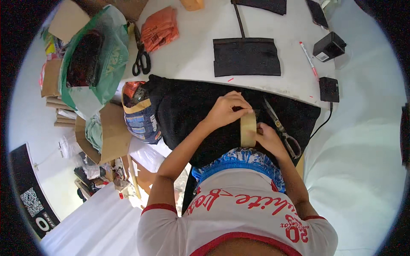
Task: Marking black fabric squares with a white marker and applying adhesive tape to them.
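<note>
A roll of yellowish-tan tape point(247, 131) stands edge-on between my hands, above black cloth point(192, 106) spread across my lap and up to the table's edge. The fingers of my left hand point(229, 110) pinch at the tape's upper end. At its right side, my right hand point(269, 138) grips the roll, its fingers partly hidden. Just right of my right hand, a pair of scissors point(279, 126) lies on the cloth, blades pointing away from me.
On the white table point(188, 59) are a folded black fabric piece point(247, 57), orange plastic bags point(159, 30), black-handled scissors point(141, 62), a red-and-white marker point(308, 60) and a black adapter point(329, 89) with a cable. A green plastic bag point(115, 47) and a cardboard box point(112, 134) stand left.
</note>
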